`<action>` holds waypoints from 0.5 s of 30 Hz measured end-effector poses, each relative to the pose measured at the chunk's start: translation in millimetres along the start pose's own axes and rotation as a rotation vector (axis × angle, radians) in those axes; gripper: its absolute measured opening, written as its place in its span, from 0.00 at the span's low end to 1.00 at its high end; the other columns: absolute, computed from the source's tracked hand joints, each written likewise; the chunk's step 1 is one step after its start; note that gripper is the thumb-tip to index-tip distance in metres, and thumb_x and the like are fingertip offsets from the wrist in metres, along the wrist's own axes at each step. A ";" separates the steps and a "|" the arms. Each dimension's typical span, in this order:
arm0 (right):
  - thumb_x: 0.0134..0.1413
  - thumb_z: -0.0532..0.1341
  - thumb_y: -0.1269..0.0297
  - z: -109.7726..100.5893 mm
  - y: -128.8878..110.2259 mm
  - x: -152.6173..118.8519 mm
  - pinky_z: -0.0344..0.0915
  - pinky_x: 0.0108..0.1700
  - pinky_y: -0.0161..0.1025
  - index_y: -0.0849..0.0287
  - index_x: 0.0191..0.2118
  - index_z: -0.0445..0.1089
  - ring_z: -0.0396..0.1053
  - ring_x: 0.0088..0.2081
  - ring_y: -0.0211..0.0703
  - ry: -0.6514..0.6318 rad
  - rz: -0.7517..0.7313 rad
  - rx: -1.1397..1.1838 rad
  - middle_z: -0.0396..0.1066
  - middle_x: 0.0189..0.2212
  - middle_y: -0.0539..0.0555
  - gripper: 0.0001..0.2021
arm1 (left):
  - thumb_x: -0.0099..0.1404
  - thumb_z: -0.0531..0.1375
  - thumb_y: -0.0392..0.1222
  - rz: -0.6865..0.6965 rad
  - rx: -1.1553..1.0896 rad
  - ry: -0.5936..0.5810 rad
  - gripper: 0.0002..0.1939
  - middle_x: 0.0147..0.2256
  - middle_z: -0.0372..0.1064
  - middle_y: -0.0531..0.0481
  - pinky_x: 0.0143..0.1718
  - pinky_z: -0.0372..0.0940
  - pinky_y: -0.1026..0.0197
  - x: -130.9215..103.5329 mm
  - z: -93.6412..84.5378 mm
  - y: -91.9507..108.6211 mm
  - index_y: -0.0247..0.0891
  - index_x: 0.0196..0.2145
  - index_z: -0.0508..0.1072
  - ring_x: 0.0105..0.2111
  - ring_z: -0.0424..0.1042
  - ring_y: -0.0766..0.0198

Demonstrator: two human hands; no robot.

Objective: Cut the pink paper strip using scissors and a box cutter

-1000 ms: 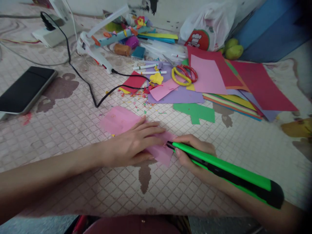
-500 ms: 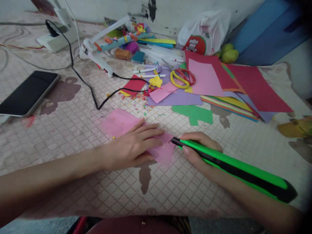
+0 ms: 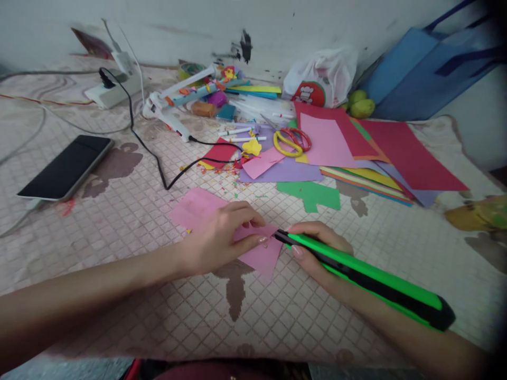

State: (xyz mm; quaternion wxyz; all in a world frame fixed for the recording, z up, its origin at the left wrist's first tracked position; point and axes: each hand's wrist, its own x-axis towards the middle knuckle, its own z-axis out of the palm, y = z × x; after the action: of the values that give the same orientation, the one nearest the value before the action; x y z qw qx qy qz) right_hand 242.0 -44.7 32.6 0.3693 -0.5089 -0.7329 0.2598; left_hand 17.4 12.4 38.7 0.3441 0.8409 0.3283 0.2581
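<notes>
On the patterned tablecloth lies a thin pink paper sheet [image 3: 259, 258] with small cut marks near its right end. My left hand [image 3: 222, 232] rests on it, fingers bent and the thumb held apart, with a gap between thumb and forefinger. My right hand [image 3: 320, 245] grips a green and black utility knife [image 3: 368, 269] near its front end. The black tip of the knife meets the right part of the pink sheet, just beside my left fingertips. Whether the blade is out is too small to tell.
Behind the sheet lie scissors [image 3: 291, 142], a green paper scrap [image 3: 311, 195] and stacked coloured paper [image 3: 412, 155]. A white glue gun [image 3: 168, 113] trails a black cord [image 3: 152, 150]. A phone [image 3: 65, 166] lies at left; a blue bag [image 3: 412, 74] stands at back right.
My left hand's fingers have drawn up from lying flat, and the thumb now reaches toward the knife tip. My right hand keeps its grip. The camera view has tilted up slightly.
</notes>
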 end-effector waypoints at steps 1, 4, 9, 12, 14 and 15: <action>0.53 0.60 0.67 0.5 -0.2 -0.4 0.71 0.34 0.36 0.53 0.42 0.69 0.73 0.35 0.41 0.013 -0.008 -0.004 0.74 0.34 0.51 0.09 | 0.65 0.59 0.43 -0.029 -0.024 -0.020 0.09 0.35 0.71 0.48 0.37 0.66 0.63 1.9 1.1 2.5 0.35 0.38 0.73 0.34 0.69 0.66; 0.53 0.60 0.67 1.6 0.2 -2.4 0.71 0.35 0.37 0.53 0.42 0.69 0.74 0.34 0.41 0.051 -0.031 -0.007 0.75 0.34 0.51 0.09 | 0.62 0.61 0.42 -0.113 -0.060 -0.065 0.07 0.29 0.70 0.52 0.30 0.63 0.66 5.1 5.4 7.6 0.35 0.33 0.73 0.28 0.67 0.69; 0.52 0.60 0.67 2.9 4.8 -5.8 0.71 0.34 0.38 0.53 0.43 0.69 0.74 0.35 0.42 0.023 -0.055 -0.012 0.75 0.35 0.52 0.11 | 0.61 0.59 0.37 -0.213 -0.104 -0.084 0.05 0.27 0.71 0.53 0.26 0.60 0.68 6.0 10.9 8.7 0.35 0.31 0.74 0.25 0.66 0.71; 0.52 0.60 0.67 4.1 5.2 -6.3 0.71 0.34 0.37 0.53 0.43 0.69 0.73 0.33 0.41 0.034 -0.061 0.007 0.75 0.34 0.51 0.11 | 0.60 0.58 0.35 -0.234 -0.120 -0.092 0.05 0.27 0.72 0.53 0.26 0.60 0.68 7.1 12.0 7.8 0.35 0.31 0.75 0.25 0.66 0.71; 0.53 0.60 0.67 3.9 3.8 -6.3 0.71 0.35 0.37 0.53 0.42 0.69 0.73 0.33 0.40 0.042 -0.069 0.024 0.75 0.34 0.51 0.10 | 0.60 0.57 0.35 -0.241 -0.118 -0.095 0.05 0.27 0.72 0.53 0.26 0.60 0.68 7.4 12.0 7.9 0.34 0.31 0.74 0.25 0.66 0.71; 0.53 0.60 0.67 3.3 3.0 -6.3 0.71 0.35 0.37 0.53 0.42 0.69 0.73 0.34 0.40 0.044 -0.068 0.032 0.75 0.34 0.51 0.10 | 0.59 0.57 0.35 -0.241 -0.116 -0.096 0.05 0.27 0.72 0.53 0.26 0.60 0.68 7.3 11.6 8.1 0.34 0.31 0.74 0.25 0.66 0.71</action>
State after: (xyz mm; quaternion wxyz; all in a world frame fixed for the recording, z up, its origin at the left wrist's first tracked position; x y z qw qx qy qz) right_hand 242.3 -49.7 26.6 0.4021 -0.4833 -0.7372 0.2474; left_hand 32.8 8.6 39.0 0.4362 0.7854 0.3945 0.1929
